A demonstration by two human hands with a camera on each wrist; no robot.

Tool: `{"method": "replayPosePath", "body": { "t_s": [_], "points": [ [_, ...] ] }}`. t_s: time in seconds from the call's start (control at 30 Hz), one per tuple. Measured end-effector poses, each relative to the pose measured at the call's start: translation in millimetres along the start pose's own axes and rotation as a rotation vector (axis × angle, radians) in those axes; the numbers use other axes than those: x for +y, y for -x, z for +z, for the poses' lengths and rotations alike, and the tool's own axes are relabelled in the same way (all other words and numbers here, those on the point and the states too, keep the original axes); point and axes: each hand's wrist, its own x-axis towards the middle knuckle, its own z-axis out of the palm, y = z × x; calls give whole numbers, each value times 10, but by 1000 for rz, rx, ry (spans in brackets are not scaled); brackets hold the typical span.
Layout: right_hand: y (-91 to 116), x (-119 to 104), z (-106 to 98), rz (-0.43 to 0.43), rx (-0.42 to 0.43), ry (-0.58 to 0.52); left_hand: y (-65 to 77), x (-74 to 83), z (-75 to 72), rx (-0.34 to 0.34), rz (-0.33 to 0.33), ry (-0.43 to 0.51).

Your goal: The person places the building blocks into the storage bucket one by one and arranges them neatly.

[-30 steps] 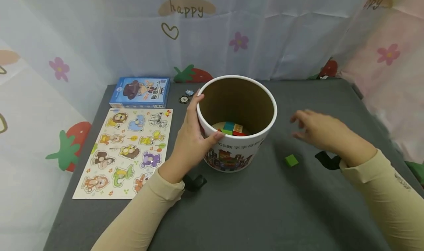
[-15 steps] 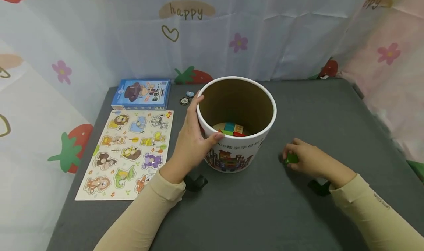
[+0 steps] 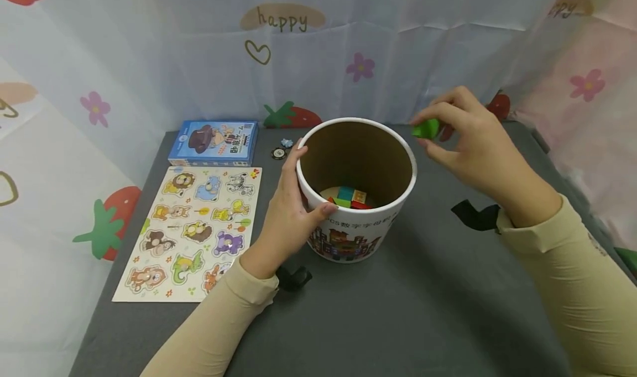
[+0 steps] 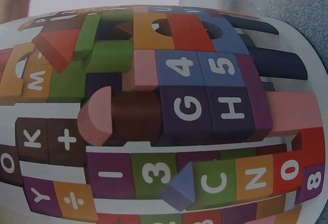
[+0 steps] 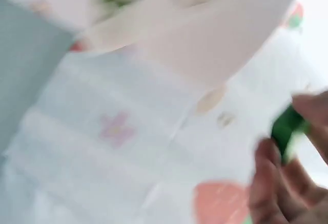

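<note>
A white bucket [image 3: 348, 239] with printed building blocks on its side stands upright on the grey table. My left hand [image 3: 293, 211] grips its left rim, thumb in front and fingers along the outer wall. Several coloured blocks [image 3: 350, 195] lie on the bucket's floor. Right of the rim and raised above the table, my right hand [image 3: 473, 139] pinches a green block [image 3: 426, 129] between thumb and fingers. That green block [image 5: 285, 129] also shows, blurred, in the right wrist view. The bucket's printed wall [image 4: 154, 106] fills the left wrist view.
An animal puzzle board [image 3: 199, 230] lies left of the bucket, with a blue game box [image 3: 214, 143] behind it. A black-and-white chip [image 3: 278, 153] and a small blue piece [image 3: 287, 142] lie near the box. A patterned curtain [image 3: 199, 45] hangs behind the table.
My right hand has come down to the green block on the table, taken hold of it and lifted it up beside the bucket's rim. The left hand stays on the bucket.
</note>
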Motion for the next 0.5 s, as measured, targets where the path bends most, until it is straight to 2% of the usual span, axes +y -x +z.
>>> {"method": "replayPosePath", "body": {
  "t_s": [0.1, 0.2, 0.27, 0.4, 0.47, 0.5],
  "points": [
    [-206, -189, 72, -168, -126, -4, 12, 6, -3, 1, -8, -6],
    [-339, -306, 182, -256, -308, 10, 12, 20, 5, -7, -17, -10],
    [-389, -337, 251, -252, -424, 16, 9, 28, 19, -14, -21, -4],
    [-387, -294, 336, -180, -628, -13, 0, 42, 61, -31, -25, 12],
    [-333, -240, 342, -158, -660, -44, -2, 46, 77, -43, -25, 10],
    [-293, -211, 330, -158, -643, -65, -1, 50, 77, -52, -27, -2]
  ]
}}
